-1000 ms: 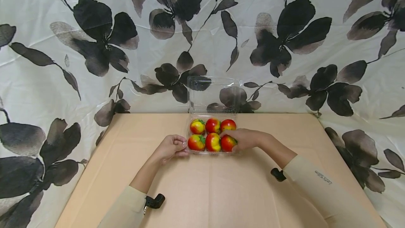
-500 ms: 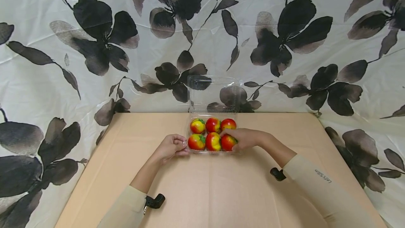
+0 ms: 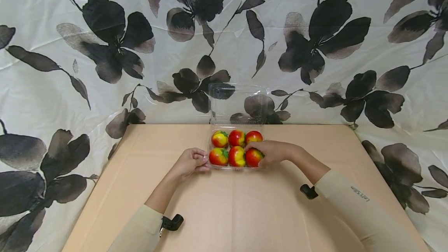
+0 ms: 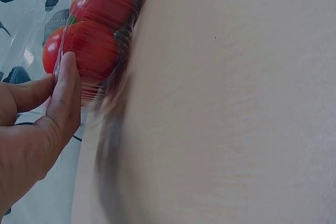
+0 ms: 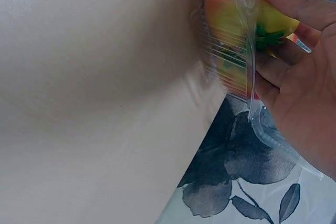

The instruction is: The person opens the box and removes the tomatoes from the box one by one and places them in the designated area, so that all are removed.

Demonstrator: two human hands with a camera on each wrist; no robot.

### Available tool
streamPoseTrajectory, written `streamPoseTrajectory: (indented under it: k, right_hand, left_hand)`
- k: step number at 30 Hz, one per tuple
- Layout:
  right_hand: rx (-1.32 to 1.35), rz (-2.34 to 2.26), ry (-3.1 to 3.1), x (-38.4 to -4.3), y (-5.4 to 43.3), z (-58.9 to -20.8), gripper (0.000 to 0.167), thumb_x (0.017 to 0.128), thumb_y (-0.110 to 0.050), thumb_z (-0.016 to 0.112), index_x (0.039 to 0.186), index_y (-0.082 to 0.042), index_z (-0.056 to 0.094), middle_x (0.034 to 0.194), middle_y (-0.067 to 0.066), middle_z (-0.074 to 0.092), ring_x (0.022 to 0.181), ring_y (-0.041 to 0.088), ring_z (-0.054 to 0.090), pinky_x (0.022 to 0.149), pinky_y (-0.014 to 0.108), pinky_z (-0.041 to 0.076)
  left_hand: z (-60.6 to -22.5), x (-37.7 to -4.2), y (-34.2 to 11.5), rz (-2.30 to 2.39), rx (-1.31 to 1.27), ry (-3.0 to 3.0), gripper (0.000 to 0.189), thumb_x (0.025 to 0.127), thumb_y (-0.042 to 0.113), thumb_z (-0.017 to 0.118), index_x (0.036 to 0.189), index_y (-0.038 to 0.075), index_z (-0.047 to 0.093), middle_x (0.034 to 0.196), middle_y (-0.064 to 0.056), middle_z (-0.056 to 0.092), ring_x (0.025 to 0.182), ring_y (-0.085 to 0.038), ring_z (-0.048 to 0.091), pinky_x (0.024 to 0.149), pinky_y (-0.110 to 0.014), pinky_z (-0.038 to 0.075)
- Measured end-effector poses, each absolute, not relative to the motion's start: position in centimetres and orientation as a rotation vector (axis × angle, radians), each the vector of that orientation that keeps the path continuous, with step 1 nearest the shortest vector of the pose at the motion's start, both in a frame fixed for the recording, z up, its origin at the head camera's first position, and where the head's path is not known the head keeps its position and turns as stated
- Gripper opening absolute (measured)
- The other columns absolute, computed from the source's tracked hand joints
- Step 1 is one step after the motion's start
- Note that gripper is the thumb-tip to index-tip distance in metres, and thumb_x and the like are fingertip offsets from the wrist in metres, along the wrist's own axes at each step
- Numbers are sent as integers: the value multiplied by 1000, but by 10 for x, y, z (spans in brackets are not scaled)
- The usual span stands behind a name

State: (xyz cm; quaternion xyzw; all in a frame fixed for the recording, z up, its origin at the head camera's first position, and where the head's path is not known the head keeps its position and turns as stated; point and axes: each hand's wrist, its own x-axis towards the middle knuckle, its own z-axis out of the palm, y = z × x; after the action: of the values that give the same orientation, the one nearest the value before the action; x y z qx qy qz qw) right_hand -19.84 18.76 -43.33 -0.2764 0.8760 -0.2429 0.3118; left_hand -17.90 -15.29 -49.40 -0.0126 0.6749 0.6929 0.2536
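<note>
In the head view a clear plastic clamshell container (image 3: 227, 167) stands at the table's far edge, lid (image 3: 238, 104) raised. Red-and-yellow tomatoes with green leaves fill it in two rows. My left hand (image 3: 190, 162) pinches the container's left rim between thumb and fingers, which the left wrist view also shows beside a tomato (image 4: 94, 51). My right hand (image 3: 273, 153) reaches over the right rim and grips the front right tomato (image 3: 253, 158). In the right wrist view the thumb lies on that tomato (image 5: 226, 11) and the other fingers go in behind it, partly hidden.
The tan table (image 3: 231, 205) stretches from the container toward me. Behind and around it hangs or lies a white cloth (image 3: 252, 46) with dark flower prints. A black wrist camera (image 3: 171, 223) sits at the left sleeve, another camera (image 3: 308, 191) at the right.
The whole head view has shifted very slightly. Both hands, the container and the tomatoes keep their places relative to one another.
</note>
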Motion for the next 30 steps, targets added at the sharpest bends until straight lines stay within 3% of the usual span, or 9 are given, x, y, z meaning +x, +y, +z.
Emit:
streamPoseTrajectory:
  k: [30]
  right_hand:
    - [-740,-855,2313,-194,202,-421,60,84,-14,84,136,-23,57,140,6,56,128,29,53,105,45,59]
  left_hand:
    - [-491,-179,-151,1885,-48,1835,21,100,-9,57,120,-12,49,89,-12,64,80,-23,76,81,-41,67]
